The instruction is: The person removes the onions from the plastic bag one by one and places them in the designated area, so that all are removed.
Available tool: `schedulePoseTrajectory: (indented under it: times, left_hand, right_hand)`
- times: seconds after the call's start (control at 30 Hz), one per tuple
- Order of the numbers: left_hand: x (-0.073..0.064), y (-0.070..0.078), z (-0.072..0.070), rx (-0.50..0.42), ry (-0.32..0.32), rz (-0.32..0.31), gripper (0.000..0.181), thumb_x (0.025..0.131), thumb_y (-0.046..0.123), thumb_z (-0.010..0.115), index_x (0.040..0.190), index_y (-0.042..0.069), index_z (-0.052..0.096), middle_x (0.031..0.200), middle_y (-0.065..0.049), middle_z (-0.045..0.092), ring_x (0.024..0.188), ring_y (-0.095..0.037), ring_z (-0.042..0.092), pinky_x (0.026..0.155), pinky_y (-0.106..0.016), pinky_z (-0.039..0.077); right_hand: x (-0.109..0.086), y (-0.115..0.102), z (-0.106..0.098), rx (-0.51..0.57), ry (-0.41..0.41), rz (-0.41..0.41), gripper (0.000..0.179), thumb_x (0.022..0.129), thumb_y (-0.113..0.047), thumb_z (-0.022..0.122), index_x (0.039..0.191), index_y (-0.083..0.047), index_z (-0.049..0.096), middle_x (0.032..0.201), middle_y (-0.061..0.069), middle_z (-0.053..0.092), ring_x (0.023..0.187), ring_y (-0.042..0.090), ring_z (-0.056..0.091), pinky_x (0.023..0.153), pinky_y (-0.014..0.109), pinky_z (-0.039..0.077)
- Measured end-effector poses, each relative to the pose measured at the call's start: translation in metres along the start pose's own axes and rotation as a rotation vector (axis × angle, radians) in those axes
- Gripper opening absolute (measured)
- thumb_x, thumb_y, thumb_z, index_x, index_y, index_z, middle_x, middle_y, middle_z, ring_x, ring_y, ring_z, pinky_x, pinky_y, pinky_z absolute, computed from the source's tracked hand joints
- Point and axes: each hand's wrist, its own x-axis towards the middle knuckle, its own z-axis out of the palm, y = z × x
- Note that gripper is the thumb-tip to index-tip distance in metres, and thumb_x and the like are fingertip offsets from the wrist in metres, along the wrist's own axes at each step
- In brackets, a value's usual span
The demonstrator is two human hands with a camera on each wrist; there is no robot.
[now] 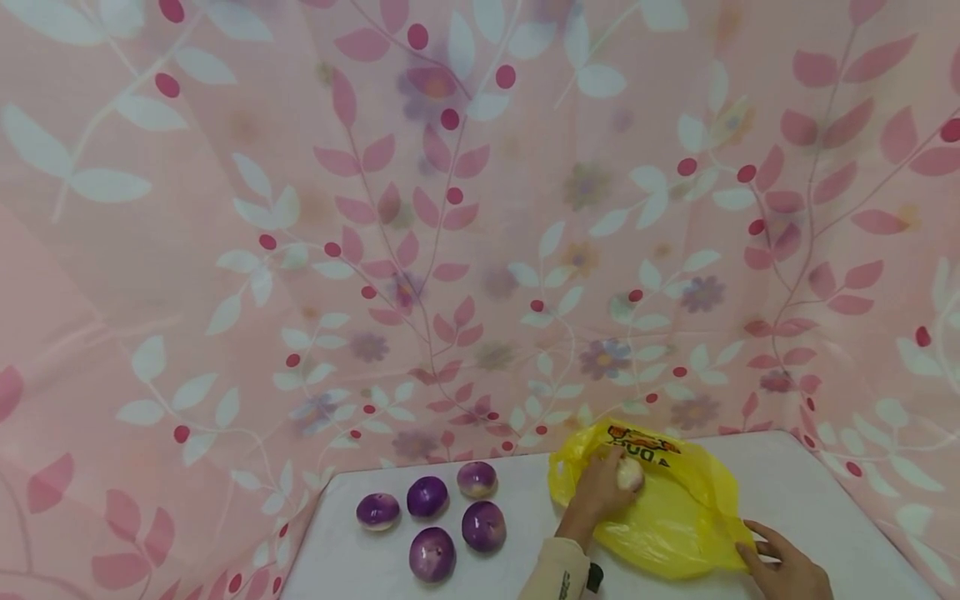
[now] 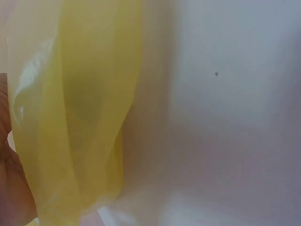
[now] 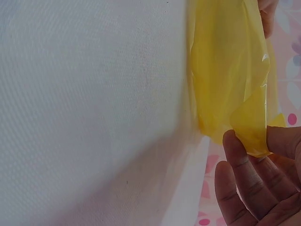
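My left hand [image 1: 597, 493] grips a pale, pink-tinged turnip [image 1: 632, 474] at the yellow plastic bag [image 1: 663, 529]. Part of the turnip is hidden by the fingers. Whether hand and turnip are within the bag's mouth or just over it, I cannot tell. At the bag's right corner, my right hand [image 1: 787, 560] pinches the plastic; the right wrist view shows the bag edge [image 3: 254, 127] between thumb and fingers. In the left wrist view the yellow plastic [image 2: 89, 108] covers much of the left side, and only a bit of hand shows.
Several shiny purple turnips with paler patches, among them a front one [image 1: 432, 555] and a back one [image 1: 477, 479], lie on the white table [image 1: 337, 575] left of the bag. Behind the table hangs a pink leaf-patterned cloth [image 1: 480, 250].
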Motion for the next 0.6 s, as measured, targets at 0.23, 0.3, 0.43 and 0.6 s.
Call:
schedulePoseTrajectory:
  times: [0.23,0.3,0.43,0.6]
  left_hand:
    - [-0.0021,0.0012,-0.0015,-0.034,0.003,-0.019,0.059,0.076,0.035,0.085,0.126,0.037,0.053,0.117,0.001,0.052,0.085,-0.013,0.050,0.075,-0.031,0.048]
    - [-0.0021,0.0008,-0.0019,-0.040,0.002,-0.030,0.059,0.076,0.035,0.085,0.125,0.038,0.054,0.117,0.002,0.052,0.084,-0.013,0.050,0.075,-0.031,0.048]
    - [-0.0023,0.0001,-0.0050,-0.051,0.001,-0.034,0.059,0.075,0.035,0.085,0.125,0.038,0.055,0.114,0.003,0.052,0.083,-0.012,0.049,0.074,-0.031,0.048]
    - [-0.0035,-0.0005,-0.0101,-0.063,0.001,-0.021,0.061,0.074,0.033,0.087,0.126,0.036,0.056,0.103,0.005,0.053,0.082,-0.012,0.049,0.074,-0.030,0.048]
  right_hand:
    - [-0.0017,-0.0021,-0.0015,-0.008,-0.008,0.010,0.069,0.084,-0.042,0.077,0.129,0.004,0.054,0.099,0.026,0.069,0.074,0.032,0.069,0.065,0.047,0.055]
    - [-0.0019,-0.0022,-0.0013,-0.009,0.000,0.007,0.068,0.084,-0.041,0.077,0.129,0.005,0.054,0.098,0.026,0.069,0.073,0.032,0.069,0.065,0.047,0.055]
    - [-0.0018,-0.0022,-0.0012,-0.009,0.004,-0.004,0.068,0.084,-0.041,0.077,0.129,0.005,0.054,0.098,0.026,0.069,0.074,0.032,0.070,0.066,0.047,0.055]
    - [-0.0018,-0.0025,-0.0012,-0.010,-0.001,-0.005,0.069,0.084,-0.042,0.077,0.128,0.005,0.054,0.098,0.026,0.069,0.074,0.032,0.070,0.066,0.047,0.055]
